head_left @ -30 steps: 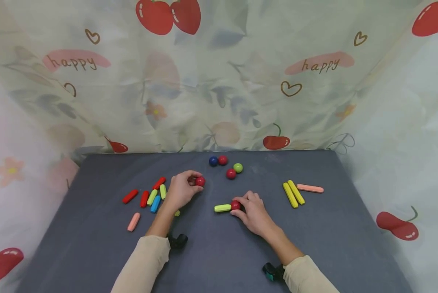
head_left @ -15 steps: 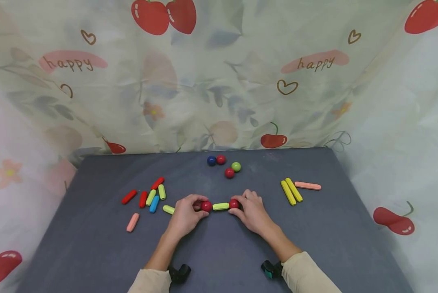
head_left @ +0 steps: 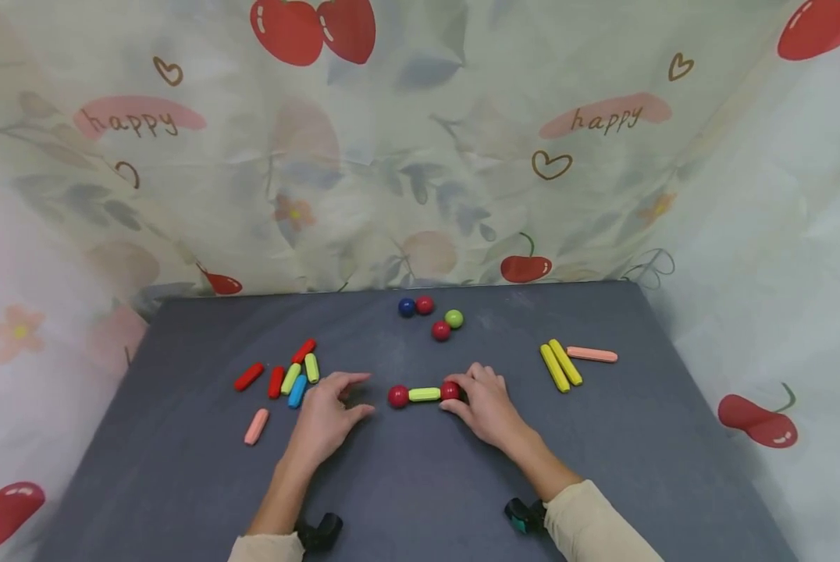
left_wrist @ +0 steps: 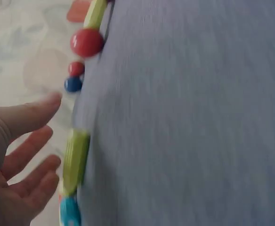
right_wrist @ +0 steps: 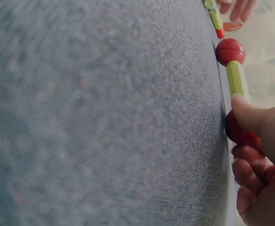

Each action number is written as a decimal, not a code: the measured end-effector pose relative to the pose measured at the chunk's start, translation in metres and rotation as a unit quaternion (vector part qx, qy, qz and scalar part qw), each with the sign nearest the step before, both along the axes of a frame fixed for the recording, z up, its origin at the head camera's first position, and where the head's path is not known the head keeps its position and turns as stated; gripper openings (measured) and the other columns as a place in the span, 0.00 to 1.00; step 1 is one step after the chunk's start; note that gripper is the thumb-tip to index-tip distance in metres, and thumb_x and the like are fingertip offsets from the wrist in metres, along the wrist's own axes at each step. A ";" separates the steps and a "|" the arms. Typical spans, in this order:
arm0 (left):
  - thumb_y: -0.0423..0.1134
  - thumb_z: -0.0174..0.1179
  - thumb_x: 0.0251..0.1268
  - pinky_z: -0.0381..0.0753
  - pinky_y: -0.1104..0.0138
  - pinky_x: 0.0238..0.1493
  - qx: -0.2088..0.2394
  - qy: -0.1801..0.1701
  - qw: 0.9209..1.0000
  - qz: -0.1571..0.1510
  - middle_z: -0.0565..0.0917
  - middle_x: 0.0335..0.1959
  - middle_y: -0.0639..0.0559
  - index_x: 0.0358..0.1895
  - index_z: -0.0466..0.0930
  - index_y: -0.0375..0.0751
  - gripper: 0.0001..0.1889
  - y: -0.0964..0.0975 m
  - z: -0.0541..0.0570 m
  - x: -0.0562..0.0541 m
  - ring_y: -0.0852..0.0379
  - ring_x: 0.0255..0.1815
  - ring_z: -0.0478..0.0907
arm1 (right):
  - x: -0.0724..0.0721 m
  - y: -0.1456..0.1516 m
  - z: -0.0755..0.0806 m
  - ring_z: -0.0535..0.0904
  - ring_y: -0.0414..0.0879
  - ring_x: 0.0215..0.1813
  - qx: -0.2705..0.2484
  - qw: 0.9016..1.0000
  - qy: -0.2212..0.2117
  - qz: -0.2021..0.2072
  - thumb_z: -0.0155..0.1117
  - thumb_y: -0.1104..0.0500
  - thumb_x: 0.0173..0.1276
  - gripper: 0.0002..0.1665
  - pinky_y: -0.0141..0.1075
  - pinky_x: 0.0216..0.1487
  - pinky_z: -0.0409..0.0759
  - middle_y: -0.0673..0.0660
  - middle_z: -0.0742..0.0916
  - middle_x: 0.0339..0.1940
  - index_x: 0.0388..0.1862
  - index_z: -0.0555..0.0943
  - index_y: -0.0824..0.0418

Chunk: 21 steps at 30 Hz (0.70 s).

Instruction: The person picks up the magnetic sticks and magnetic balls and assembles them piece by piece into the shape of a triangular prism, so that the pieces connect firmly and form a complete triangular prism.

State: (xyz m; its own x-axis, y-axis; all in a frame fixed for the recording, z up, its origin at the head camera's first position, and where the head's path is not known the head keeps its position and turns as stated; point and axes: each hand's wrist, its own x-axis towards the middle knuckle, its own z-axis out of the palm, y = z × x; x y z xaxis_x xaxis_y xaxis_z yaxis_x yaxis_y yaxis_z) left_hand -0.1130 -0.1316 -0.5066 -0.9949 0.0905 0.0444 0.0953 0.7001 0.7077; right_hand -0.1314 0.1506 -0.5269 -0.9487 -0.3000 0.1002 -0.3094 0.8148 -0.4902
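A short yellow-green stick (head_left: 424, 395) lies in line between two red balls, its ends right at them. My right hand (head_left: 486, 407) pinches the right red ball (right_wrist: 240, 129) between thumb and fingers. The left red ball (head_left: 398, 396) stands free of any hand. Just left of it, my left hand (head_left: 327, 416) is spread, thumb and fingers apart, with nothing between them. In the left wrist view, another yellow-green stick (left_wrist: 75, 160) lies near the left fingers; the left hand hides it in the head view.
Several short sticks in red, yellow-green and blue (head_left: 297, 392) lie at the left, with a pink one (head_left: 256, 427) nearer. Behind are a blue ball (head_left: 407, 307), a green ball (head_left: 453, 318) and two red ones. Two long yellow sticks (head_left: 560, 366) and a pink stick (head_left: 592, 355) lie right.
My left hand brought a red ball down to the stick's left end, then let go and drew back leftward. My right hand has kept its hold on the other ball.
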 end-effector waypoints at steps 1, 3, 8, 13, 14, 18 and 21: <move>0.38 0.78 0.54 0.82 0.53 0.56 -0.004 0.003 1.000 0.009 0.86 0.54 0.49 0.60 0.84 0.47 0.27 -0.008 0.002 0.002 0.49 0.52 0.81 | -0.001 0.001 0.000 0.63 0.43 0.36 0.000 1.000 0.002 0.001 0.75 0.46 0.63 0.25 0.37 0.42 0.57 0.50 0.74 0.33 0.55 0.86 0.55; 0.38 0.79 0.53 0.81 0.50 0.59 -0.018 0.005 1.000 0.024 0.86 0.56 0.49 0.60 0.85 0.46 0.28 -0.023 0.004 0.007 0.47 0.55 0.81 | -0.002 0.002 0.001 0.63 0.43 0.36 0.001 1.000 0.002 0.001 0.76 0.46 0.62 0.25 0.37 0.42 0.58 0.50 0.75 0.33 0.55 0.86 0.55; 0.33 0.76 0.55 0.79 0.48 0.62 -0.060 0.004 0.998 0.022 0.87 0.57 0.47 0.58 0.85 0.45 0.24 -0.038 0.004 0.013 0.44 0.60 0.80 | -0.002 0.004 0.004 0.64 0.43 0.37 -0.001 1.000 -0.002 -0.004 0.76 0.46 0.62 0.25 0.38 0.42 0.58 0.50 0.74 0.33 0.55 0.86 0.55; 0.30 0.75 0.56 0.83 0.53 0.52 -0.097 0.014 0.995 0.026 0.89 0.49 0.48 0.53 0.87 0.43 0.19 -0.033 -0.001 0.008 0.49 0.48 0.83 | -0.001 0.001 0.003 0.63 0.43 0.36 0.002 1.000 -0.006 0.000 0.76 0.46 0.62 0.25 0.38 0.42 0.58 0.50 0.74 0.32 0.55 0.86 0.55; 0.30 0.74 0.57 0.84 0.53 0.50 -0.099 0.014 0.995 0.029 0.89 0.48 0.48 0.53 0.87 0.43 0.19 -0.031 -0.002 0.006 0.51 0.46 0.83 | -0.001 0.000 0.002 0.63 0.43 0.36 0.003 1.000 -0.007 0.001 0.75 0.45 0.62 0.25 0.38 0.42 0.58 0.50 0.74 0.32 0.55 0.86 0.55; 0.31 0.69 0.64 0.84 0.55 0.49 -0.062 0.019 0.997 0.040 0.88 0.50 0.48 0.58 0.84 0.43 0.19 -0.020 -0.003 -0.005 0.52 0.45 0.83 | 0.000 -0.002 0.001 0.63 0.42 0.35 -0.001 1.000 -0.005 0.004 0.75 0.45 0.63 0.25 0.38 0.42 0.57 0.49 0.74 0.32 0.55 0.87 0.55; 0.32 0.63 0.70 0.81 0.55 0.50 -0.020 0.018 0.998 0.049 0.84 0.51 0.46 0.66 0.80 0.43 0.21 -0.010 0.002 -0.017 0.50 0.47 0.80 | 0.000 -0.002 0.002 0.63 0.42 0.35 -0.004 1.000 -0.002 0.003 0.75 0.46 0.63 0.24 0.38 0.41 0.57 0.50 0.75 0.32 0.54 0.87 0.55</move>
State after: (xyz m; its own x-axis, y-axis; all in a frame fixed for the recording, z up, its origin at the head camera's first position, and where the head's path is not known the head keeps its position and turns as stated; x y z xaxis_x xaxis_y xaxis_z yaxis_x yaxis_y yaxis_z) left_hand -0.1296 -0.1419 -0.5042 -0.9969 -0.0043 0.0786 0.0501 0.7354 0.6757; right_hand -0.1310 0.1483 -0.5250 -0.9471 -0.3052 0.0999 -0.3131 0.8085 -0.4983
